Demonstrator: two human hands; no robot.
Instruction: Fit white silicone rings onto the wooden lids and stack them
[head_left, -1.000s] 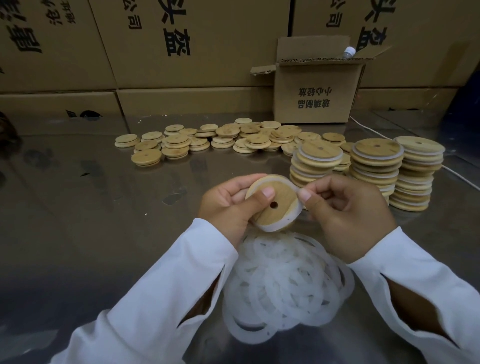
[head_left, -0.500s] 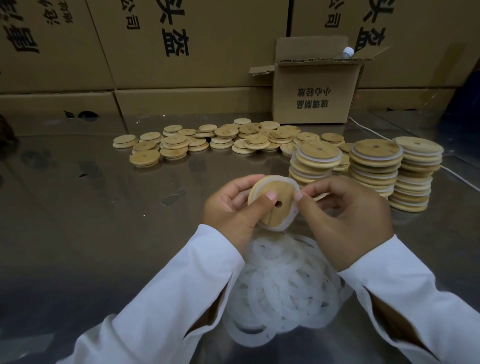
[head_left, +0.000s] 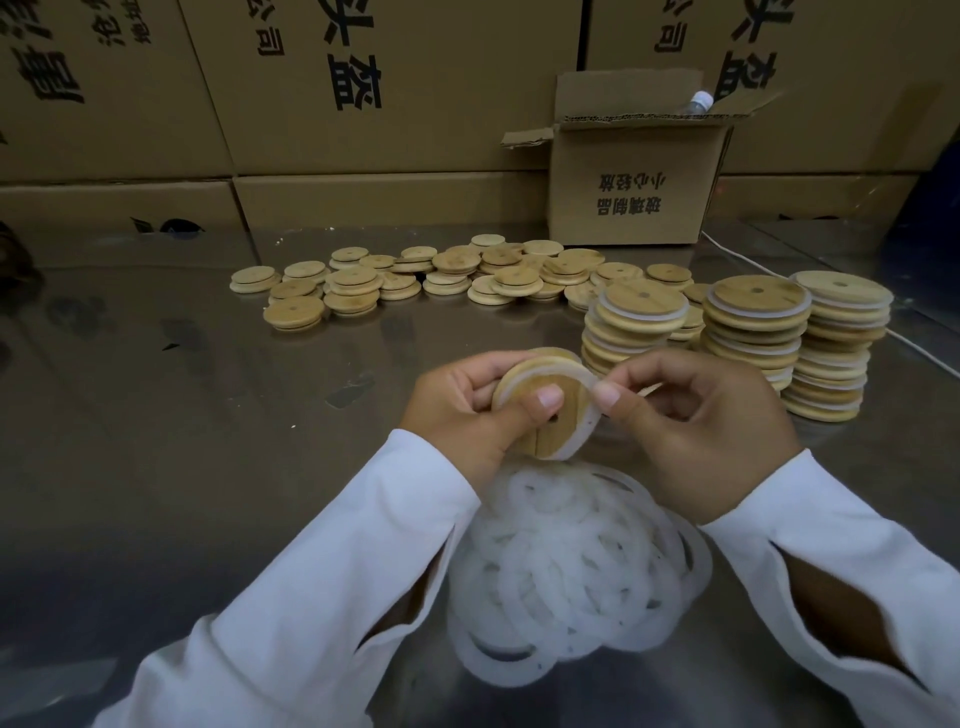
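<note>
The left hand (head_left: 467, 410) grips a lid (head_left: 569, 413) held up above the near middle of the table (head_left: 182, 415), thumb on its face beside the centre hole, fingers behind. The right hand (head_left: 696, 431) pinches the ring (head_left: 584, 434) at the lid's upper right edge. The hands are close together, thumbs almost touching. The ring shows white around most of the lid's rim, so this fitting looks nearly finished; whether it is seated all round cannot be told, since the hands cover part of the edge.

Done so far: three stacks (head_left: 753, 322) of ringed lids stand to the right, just beyond the right hand, with white bands showing between the wooden layers.

Left to do: many loose lids (head_left: 441, 280) lie spread across the far middle of the table, and no ring shows on them. A ring pile (head_left: 571, 571) lies near, below and between the wrists, with plenty in it. By the look of it a good share of the work remains, and the lid in hand has yet to go on a stack.

An open box (head_left: 639, 197) stands at the far right.
</note>
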